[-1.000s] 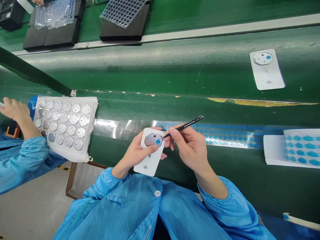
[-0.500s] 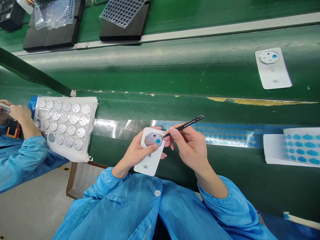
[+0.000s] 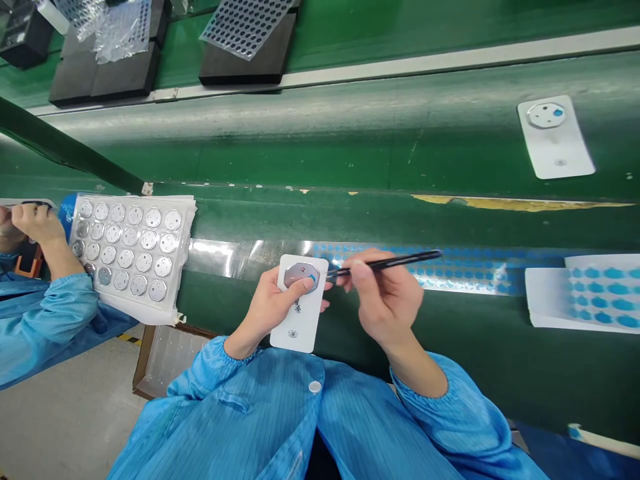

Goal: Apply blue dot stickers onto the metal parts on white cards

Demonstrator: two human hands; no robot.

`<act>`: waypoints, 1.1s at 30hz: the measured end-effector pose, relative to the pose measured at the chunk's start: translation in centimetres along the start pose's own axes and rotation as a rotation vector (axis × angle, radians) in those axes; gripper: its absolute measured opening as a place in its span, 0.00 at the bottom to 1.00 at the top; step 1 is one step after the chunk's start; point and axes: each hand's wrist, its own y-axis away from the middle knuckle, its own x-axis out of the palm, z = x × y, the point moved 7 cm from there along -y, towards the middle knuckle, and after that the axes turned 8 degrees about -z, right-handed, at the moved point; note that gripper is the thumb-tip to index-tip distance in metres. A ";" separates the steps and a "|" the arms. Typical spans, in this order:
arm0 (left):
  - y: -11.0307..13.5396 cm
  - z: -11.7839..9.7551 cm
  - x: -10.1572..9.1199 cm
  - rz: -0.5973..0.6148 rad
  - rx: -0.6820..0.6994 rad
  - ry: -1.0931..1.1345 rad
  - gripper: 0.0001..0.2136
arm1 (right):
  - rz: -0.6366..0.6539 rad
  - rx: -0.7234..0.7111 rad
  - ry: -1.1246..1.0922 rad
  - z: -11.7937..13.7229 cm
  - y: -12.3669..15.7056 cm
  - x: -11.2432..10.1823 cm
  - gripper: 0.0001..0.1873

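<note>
My left hand (image 3: 273,300) grips a white rectangular panel (image 3: 305,323) with a shiny octagonal plate (image 3: 298,272) near its top. A blue round sticker (image 3: 314,279) sits at the plate's right side, with my left thumb resting by it. My right hand (image 3: 387,297) is closed around black tweezers (image 3: 400,261), whose tips point left, close to the panel's right edge. Behind my right hand lies a clear strip covered with blue dots (image 3: 465,267).
A similar white panel (image 3: 560,150) lies on the green conveyor at upper right. Sheets with blue dots (image 3: 550,297) are at right. Left stands a tray of octagonal plates (image 3: 173,280), beside a co-worker's hands (image 3: 43,227). Black blocks (image 3: 243,70) rest at the back.
My right hand has drawn the tweezers away from the plate to the right, and they now lie flatter. My left thumb has shifted up towards the blue sticker. The co-worker's hands moved slightly.
</note>
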 end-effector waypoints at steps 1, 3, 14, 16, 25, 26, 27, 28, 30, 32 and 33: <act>0.0 0.0 0.0 -0.009 0.013 0.012 0.22 | -0.088 -0.055 -0.001 0.5 0.0 -0.6 0.12; -0.1 -0.1 0.2 0.002 0.053 0.043 0.21 | -0.190 -0.088 -0.011 0.9 0.2 -1.1 0.11; -0.1 0.9 1.0 0.021 0.208 0.039 0.28 | 0.116 0.420 -0.213 -2.3 2.7 3.1 0.16; 0.0 1.2 1.0 0.008 0.222 0.068 0.28 | 0.080 0.393 -0.200 -2.2 2.5 3.1 0.14; 0.7 0.5 1.0 -0.014 0.343 0.005 0.26 | 0.030 0.331 -0.159 -1.6 2.5 3.1 0.16; 0.8 0.4 0.9 -0.014 0.353 0.000 0.25 | 0.040 0.326 -0.158 -1.5 2.5 3.2 0.16; 0.9 0.3 0.9 -0.013 0.357 -0.001 0.25 | 0.054 0.322 -0.157 -1.4 2.5 3.2 0.16; 0.9 0.2 0.8 -0.011 0.354 0.002 0.25 | 0.066 0.318 -0.158 -1.2 2.4 3.3 0.16; 1.0 0.3 0.8 -0.003 0.330 0.020 0.25 | 0.086 0.314 -0.168 -0.9 2.4 3.3 0.16; 1.0 0.5 0.8 0.004 0.303 0.053 0.26 | 0.094 0.315 -0.186 -0.8 2.4 3.3 0.16; 1.0 0.5 0.8 0.004 0.296 0.069 0.26 | 0.094 0.317 -0.194 -0.8 2.4 3.3 0.16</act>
